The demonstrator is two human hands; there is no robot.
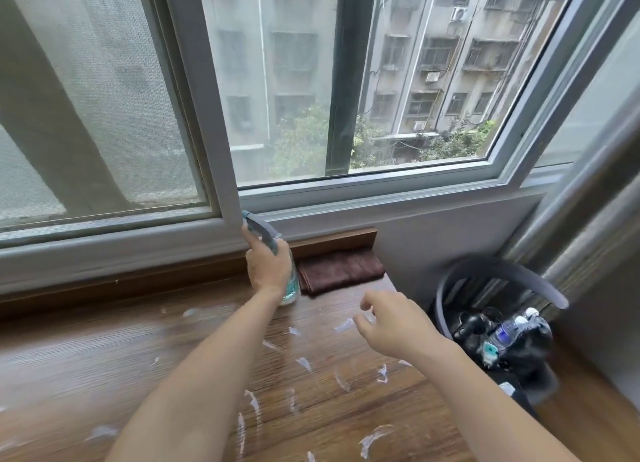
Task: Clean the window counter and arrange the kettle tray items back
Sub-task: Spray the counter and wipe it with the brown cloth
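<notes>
My left hand (pixel 268 266) grips a clear spray bottle (pixel 290 290) with a teal trigger head, standing on the wooden window counter (pixel 104 350) close to the window frame. A folded dark brown cloth (pixel 341 269) lies on the counter just right of the bottle, against the back ledge. My right hand (pixel 391 321) hovers above the counter in front of the cloth, fingers loosely curled and holding nothing. Several white paper scraps (pixel 372 439) are scattered across the counter around my arms.
A grey bin (pixel 485 271) with a black liner stands on the floor right of the counter, holding a plastic bottle (pixel 505 333) and other rubbish. A grey curtain (pixel 588 219) hangs at the far right. The sliding window (pixel 214 115) runs behind the counter.
</notes>
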